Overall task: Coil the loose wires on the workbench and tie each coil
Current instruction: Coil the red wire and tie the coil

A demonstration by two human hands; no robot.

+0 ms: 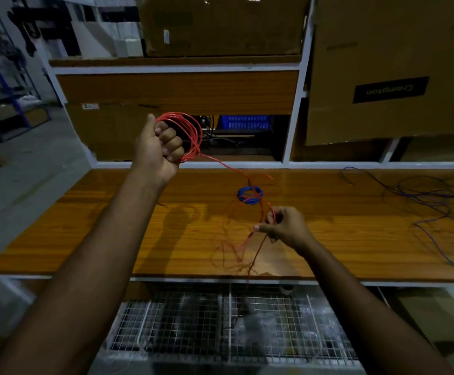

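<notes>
Two hands [156, 147] [285, 226], one red wire [193, 131]

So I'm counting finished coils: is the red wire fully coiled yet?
No, partly. Left hand holds red wire loops; loose slack runs through the right hand.

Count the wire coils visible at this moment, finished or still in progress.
2. A red wire coil is gripped in the raised left hand, still being wound. A small blue wire coil lies on the workbench mid-surface. The purple wire at right is loose, uncoiled.
</notes>
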